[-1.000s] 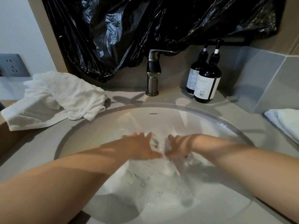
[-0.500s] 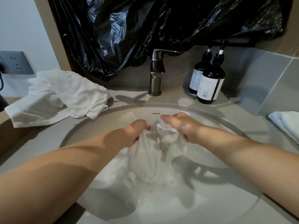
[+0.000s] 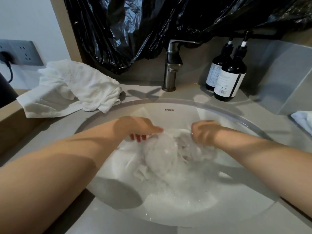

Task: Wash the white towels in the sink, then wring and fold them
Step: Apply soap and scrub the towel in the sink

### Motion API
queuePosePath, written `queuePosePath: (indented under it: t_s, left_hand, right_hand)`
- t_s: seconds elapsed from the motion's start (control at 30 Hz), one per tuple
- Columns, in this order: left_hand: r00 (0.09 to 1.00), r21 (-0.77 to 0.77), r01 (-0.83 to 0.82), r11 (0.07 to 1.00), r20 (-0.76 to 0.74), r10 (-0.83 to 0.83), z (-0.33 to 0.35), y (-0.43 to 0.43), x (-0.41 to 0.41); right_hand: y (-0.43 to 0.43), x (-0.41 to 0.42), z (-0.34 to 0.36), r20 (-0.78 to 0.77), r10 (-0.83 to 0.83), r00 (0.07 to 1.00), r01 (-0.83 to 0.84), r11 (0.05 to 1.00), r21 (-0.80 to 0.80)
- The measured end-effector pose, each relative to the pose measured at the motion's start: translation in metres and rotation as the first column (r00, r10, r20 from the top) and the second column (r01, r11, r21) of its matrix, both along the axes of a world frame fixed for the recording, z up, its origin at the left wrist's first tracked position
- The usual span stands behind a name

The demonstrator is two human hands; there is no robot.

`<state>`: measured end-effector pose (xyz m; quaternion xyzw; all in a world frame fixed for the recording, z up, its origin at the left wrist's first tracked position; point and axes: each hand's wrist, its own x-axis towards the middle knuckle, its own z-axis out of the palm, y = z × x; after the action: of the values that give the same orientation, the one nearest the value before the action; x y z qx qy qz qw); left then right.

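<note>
Grey bench (image 3: 108,217) surrounds a white sink (image 3: 168,115), with black plastic sheeting (image 3: 152,22) hanging on the wall behind it. Far left of the sink is a wall socket (image 3: 22,53). At the sink's left rim a crumpled towel (image 3: 76,88) lies on the bench, apparently waiting its turn.

Inside the sink, the left hand (image 3: 135,127) curls its fingers into the left edge of the wet towel (image 3: 162,154). The towel sits bunched and half sunk in bubbly water. A tap (image 3: 172,70) stands behind the sink with no water running from it. The right hand (image 3: 204,132), a little apart from the left, is clenched on the towel's right folds, though it is blurred.

This looks like the washing step. The next move calls for rubbing the folds together, then lifting and twisting the towel over the sink.

Right of the tap stand two dark pump bottles (image 3: 228,78), whose fill level cannot be seen. Beyond the sink's right rim lies another white towel (image 3: 303,120).
</note>
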<state>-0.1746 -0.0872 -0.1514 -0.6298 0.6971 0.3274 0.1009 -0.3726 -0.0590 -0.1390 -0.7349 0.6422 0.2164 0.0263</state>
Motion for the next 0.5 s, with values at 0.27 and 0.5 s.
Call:
queuePosePath:
  t_s: [0.27, 0.5]
  left_hand:
    - [0.864, 0.373, 0.250, 0.894, 0.331, -0.379, -0.022, 0.017, 0.000]
    - [0.740, 0.165, 0.428, 0.889, 0.501, -0.449, -0.020, 0.012, -0.013]
  right_hand:
    - [0.015, 0.035, -0.026, 0.528, 0.164, 0.833, -0.272, 0.953, 0.134]
    - [0.013, 0.032, -0.006, 0.068, 0.293, 0.954, -0.298, 0.951, 0.086]
